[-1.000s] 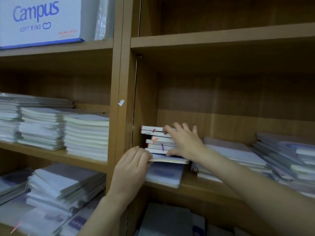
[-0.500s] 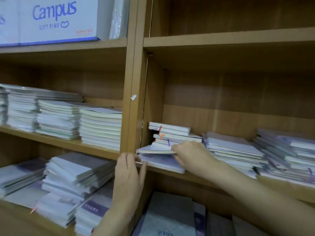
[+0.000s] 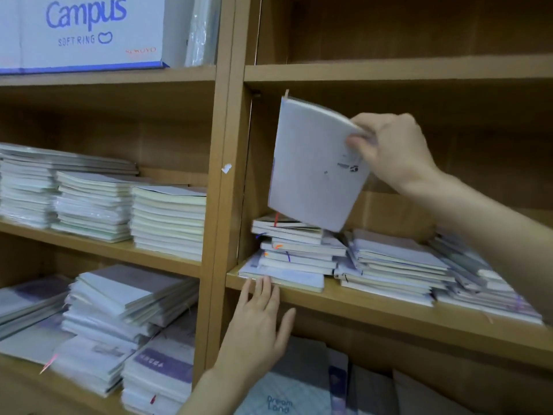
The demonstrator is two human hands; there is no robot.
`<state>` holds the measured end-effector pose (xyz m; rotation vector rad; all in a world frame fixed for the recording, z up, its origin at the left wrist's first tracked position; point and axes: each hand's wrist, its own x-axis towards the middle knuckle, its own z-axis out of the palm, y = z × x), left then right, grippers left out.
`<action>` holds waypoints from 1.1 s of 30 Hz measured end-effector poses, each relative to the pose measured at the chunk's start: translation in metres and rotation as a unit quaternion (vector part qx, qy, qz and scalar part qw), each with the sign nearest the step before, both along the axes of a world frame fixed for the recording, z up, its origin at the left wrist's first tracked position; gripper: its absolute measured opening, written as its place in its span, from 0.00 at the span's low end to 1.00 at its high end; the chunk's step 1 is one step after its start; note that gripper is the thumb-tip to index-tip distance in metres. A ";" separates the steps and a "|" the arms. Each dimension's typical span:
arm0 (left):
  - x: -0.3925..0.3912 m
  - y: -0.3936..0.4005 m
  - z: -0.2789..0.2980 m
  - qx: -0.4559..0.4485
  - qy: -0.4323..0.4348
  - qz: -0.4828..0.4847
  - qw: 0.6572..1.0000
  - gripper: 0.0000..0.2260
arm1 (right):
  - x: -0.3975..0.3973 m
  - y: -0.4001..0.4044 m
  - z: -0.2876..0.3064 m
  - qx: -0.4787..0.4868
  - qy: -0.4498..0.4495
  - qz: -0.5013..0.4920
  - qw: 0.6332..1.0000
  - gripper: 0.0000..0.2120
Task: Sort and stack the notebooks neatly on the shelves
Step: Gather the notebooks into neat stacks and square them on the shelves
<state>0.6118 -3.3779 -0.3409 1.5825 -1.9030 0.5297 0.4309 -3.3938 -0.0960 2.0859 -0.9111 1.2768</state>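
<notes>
The right hand (image 3: 389, 148) pinches a pale grey notebook (image 3: 314, 163) by its upper right corner, thumb on the facing cover and the other fingers curled behind it. The notebook hangs nearly upright, tilted a little, in the open space of the right-hand bay, its lowest corner just above the leftmost stack (image 3: 293, 253) on the middle shelf (image 3: 389, 310). Its cover is plain and slightly bowed, with a small dark logo near the right edge (too blurred to read) and a thin tab sticking up at the top left corner.

The leftmost stack is uneven: smaller books with cream page edges and red, orange and purple ribbon markers sit on a wider pale notebook at the bottom. The left hand (image 3: 257, 327) is spread flat, fingers straight, its fingertips (image 3: 263, 284) touching the front edge of that bottom notebook at the lip of the shelf.

Just beside this pile lies a second stack (image 3: 395, 262) of pale notebooks, and further right a third, sloping one (image 3: 478, 274).

In the left bay, three neater piles of cream-edged notebooks (image 3: 167, 220) stand side by side on one shelf, with looser wrapped piles (image 3: 119, 310) below. Above them sits a white Campus box (image 3: 83, 28) printed "SOFT RING". On the lowest right shelf a grey notebook marked "Dream Land" (image 3: 281, 396) lies flat.
</notes>
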 end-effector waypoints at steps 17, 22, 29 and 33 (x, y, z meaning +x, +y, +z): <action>0.016 -0.017 0.053 -0.040 0.002 -0.107 0.993 0.09 | -0.048 0.021 -0.003 -0.176 0.003 -0.022 0.984 0.10; -0.016 -0.028 0.056 0.057 0.036 -0.092 0.993 0.15 | -0.063 -0.008 -0.048 -0.139 0.087 -0.042 0.986 0.12; -0.050 -0.030 0.064 0.010 0.141 -0.112 0.984 0.15 | -0.108 -0.018 -0.083 -0.143 0.064 -0.063 0.986 0.13; -0.080 -0.029 0.080 -0.085 0.179 -0.154 0.968 0.12 | -0.151 -0.008 -0.073 -0.207 -0.011 -0.081 0.975 0.11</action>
